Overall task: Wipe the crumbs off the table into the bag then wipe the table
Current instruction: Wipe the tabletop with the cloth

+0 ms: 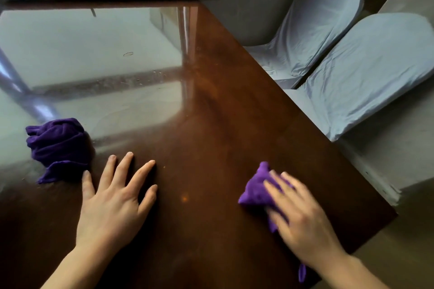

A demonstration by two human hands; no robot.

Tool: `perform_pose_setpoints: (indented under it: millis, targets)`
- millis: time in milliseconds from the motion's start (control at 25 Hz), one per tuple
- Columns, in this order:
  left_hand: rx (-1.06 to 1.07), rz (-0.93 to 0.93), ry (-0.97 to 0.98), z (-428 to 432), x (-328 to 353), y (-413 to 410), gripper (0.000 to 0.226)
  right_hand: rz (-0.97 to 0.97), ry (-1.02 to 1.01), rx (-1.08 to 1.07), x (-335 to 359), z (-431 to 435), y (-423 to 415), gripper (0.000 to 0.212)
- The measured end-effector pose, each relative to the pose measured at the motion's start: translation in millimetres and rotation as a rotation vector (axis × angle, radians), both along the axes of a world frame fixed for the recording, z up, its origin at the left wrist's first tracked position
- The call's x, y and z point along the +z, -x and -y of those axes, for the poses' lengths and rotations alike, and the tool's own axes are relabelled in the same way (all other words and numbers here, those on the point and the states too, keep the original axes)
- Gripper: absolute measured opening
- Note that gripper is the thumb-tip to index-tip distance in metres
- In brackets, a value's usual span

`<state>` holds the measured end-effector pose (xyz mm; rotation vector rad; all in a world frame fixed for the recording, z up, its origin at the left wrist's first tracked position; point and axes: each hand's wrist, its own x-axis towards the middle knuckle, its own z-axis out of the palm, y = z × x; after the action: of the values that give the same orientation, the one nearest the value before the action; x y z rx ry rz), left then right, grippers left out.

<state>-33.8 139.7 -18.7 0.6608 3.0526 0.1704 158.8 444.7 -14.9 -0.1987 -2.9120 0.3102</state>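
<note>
Glossy brown table (211, 112), crumbs (185, 199) between our hands. Right hand (303, 218) presses purple cloth (254, 191) flat; left hand (115, 202) splayed, empty. No bag visible: sweep risks crumbs dropping off edge.

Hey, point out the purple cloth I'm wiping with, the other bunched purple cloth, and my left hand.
Wiping cloth (254, 191): head view, bare fabric left of the right hand's fingers.
Bunched cloth (57, 145): head view, middle of the bundle.
Left hand (112, 204): head view, back of the hand.

I see both hands bare, left hand (112, 204) and right hand (303, 218); forearms bare too, no sleeves, rings or watch, though the right blurs somewhat.
</note>
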Motion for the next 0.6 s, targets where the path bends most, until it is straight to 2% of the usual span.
perform_pose_setpoints:
  millis: [120, 200, 280, 400, 480, 520, 600]
  targets:
    - [0.029, 0.025, -0.001, -6, 5, -1, 0.063, 0.062, -0.018, -0.368, 11, -47, 50, 0.066]
    - [0.059, 0.034, 0.021, -19, 12, 8, 0.057, 0.105, -0.014, -0.447, 14, -56, 104, 0.074]
    - [0.085, -0.002, 0.025, -37, 20, 23, 0.053, 0.092, -0.028, -0.413, 12, -30, 155, 0.072]
    - [0.125, -0.024, -0.060, -53, 15, 47, 0.056, 0.044, -0.095, -0.069, -2, 28, 192, 0.071]
    - [0.129, -0.027, -0.067, -54, 3, 55, 0.062, 0.048, -0.101, 0.080, -5, 18, 207, 0.069]
    - [0.132, -0.033, -0.067, -52, -2, 57, 0.065, 0.041, -0.104, 0.053, -3, 1, 219, 0.069]
    - [0.136, -0.047, -0.075, -52, -7, 56, 0.067, 0.065, -0.092, -0.160, -1, -32, 247, 0.068]
